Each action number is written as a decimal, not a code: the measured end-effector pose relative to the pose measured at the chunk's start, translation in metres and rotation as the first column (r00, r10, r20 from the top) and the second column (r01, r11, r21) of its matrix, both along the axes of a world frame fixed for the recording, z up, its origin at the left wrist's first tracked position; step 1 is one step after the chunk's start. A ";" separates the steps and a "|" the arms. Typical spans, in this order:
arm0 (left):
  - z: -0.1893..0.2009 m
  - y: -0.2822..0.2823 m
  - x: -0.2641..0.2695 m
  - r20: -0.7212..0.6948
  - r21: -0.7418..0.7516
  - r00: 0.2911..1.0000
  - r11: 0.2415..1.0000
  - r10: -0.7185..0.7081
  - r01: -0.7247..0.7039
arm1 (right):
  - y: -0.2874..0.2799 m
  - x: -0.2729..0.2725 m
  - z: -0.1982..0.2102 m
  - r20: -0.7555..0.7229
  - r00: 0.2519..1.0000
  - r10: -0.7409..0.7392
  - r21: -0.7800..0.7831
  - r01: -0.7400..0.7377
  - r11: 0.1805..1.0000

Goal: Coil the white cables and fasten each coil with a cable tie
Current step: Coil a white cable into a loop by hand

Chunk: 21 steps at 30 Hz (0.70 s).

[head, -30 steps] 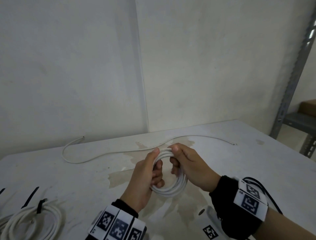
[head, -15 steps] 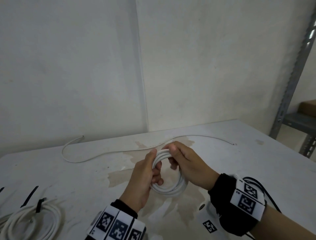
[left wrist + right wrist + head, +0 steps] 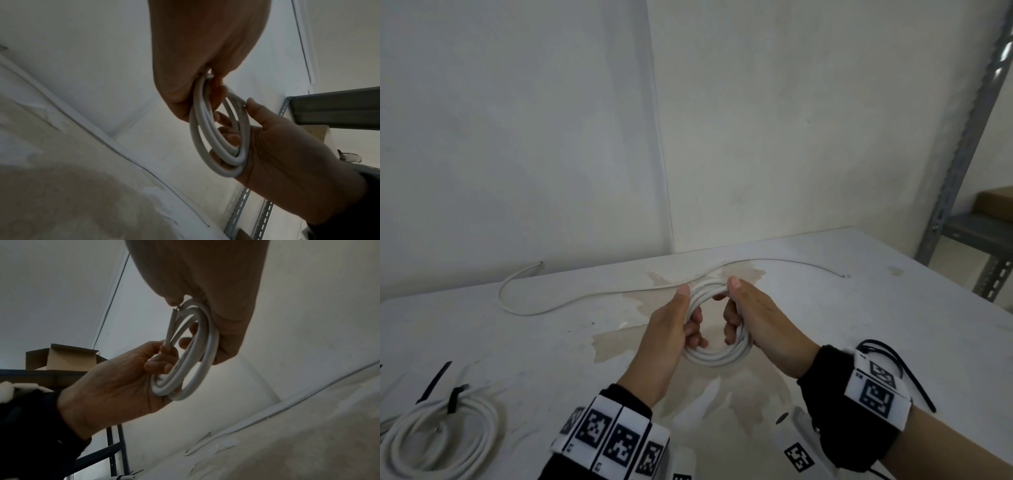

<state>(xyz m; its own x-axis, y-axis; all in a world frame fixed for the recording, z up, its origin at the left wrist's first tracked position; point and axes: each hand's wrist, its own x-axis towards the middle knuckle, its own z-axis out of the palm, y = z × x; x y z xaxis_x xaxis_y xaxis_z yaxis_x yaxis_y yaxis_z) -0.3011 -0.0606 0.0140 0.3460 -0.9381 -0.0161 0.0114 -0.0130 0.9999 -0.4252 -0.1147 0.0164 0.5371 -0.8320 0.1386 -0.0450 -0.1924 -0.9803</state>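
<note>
Now gripping the white coil (image 3: 717,354) from both sides, left hand (image 3: 671,337) and right hand (image 3: 760,320) slightly further apart than a moment ago, loops gathered, ready for a cable tie.

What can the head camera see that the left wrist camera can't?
Only the head view shows the finished coil with its black cable tie at the table's near left corner, and a loose white cable stretched across the far side.

Only the left wrist view shows the held coil's loops from the side, pressed into the right palm.

Both show the left hand and right hand gripping the same white coil above the table.
</note>
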 end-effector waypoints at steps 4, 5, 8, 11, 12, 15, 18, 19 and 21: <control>0.000 -0.004 0.000 -0.155 -0.002 0.983 0.994 -0.104 0.105 | -0.005 -0.006 0.000 -0.016 0.999 -0.046 -0.066 0.045 0.997; 0.000 -0.005 -0.002 -0.184 -0.008 0.977 0.994 -0.107 0.108 | -0.007 -0.007 0.000 -0.016 0.999 -0.050 -0.073 0.049 0.996; 0.003 -0.009 -0.010 -0.241 -0.037 0.968 0.997 -0.074 0.067 | -0.010 -0.010 0.002 -0.004 0.999 -0.039 -0.057 0.039 0.998; 0.004 -0.011 -0.016 -0.236 -0.055 0.971 0.998 -0.026 0.013 | -0.009 -0.012 0.001 -0.008 0.999 -0.032 -0.047 0.032 0.998; 0.004 -0.012 -0.018 -0.234 -0.053 0.972 0.999 -0.016 0.004 | -0.009 -0.013 0.000 -0.008 0.999 -0.037 -0.042 0.036 0.998; 0.004 -0.015 -0.024 -0.219 -0.050 0.976 0.999 0.004 -0.016 | -0.009 -0.017 -0.001 0.012 0.999 -0.047 -0.007 0.047 0.999; 0.003 -0.017 -0.028 -0.199 -0.052 0.980 0.998 0.018 -0.029 | -0.010 -0.022 -0.001 0.020 0.999 -0.040 0.021 0.039 0.999; 0.003 -0.018 -0.029 -0.193 -0.052 0.981 0.998 0.022 -0.032 | -0.011 -0.024 -0.001 0.018 0.999 -0.032 0.023 0.032 0.999; 0.003 -0.020 -0.031 -0.191 -0.050 0.981 0.998 0.018 -0.028 | -0.013 -0.029 -0.002 0.004 1.000 -0.019 0.027 0.018 0.999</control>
